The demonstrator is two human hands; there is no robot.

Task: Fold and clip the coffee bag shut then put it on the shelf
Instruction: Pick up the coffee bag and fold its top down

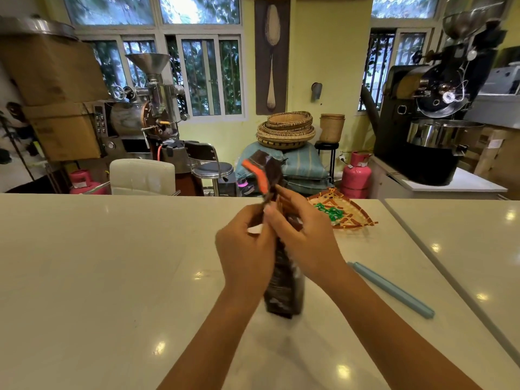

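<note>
A dark brown coffee bag [284, 288] with an orange strip near its top stands upright on the white counter [98, 263] in front of me. My left hand [247, 249] pinches its upper part from the left. From the right, my right hand [304, 235] grips the same upper part, fingers closed on the crumpled neck. The bag's top sticks up above both hands, bent to the left. A long light-blue sealing clip [394, 289] lies flat on the counter to the right of the bag, apart from both hands.
A woven fan-shaped tray [346, 212] with green items lies behind the bag to the right. A seam divides this counter from a second counter [464, 235] at right. Beyond the far edge stand coffee roasters, chairs, pink gas cylinders and stacked baskets.
</note>
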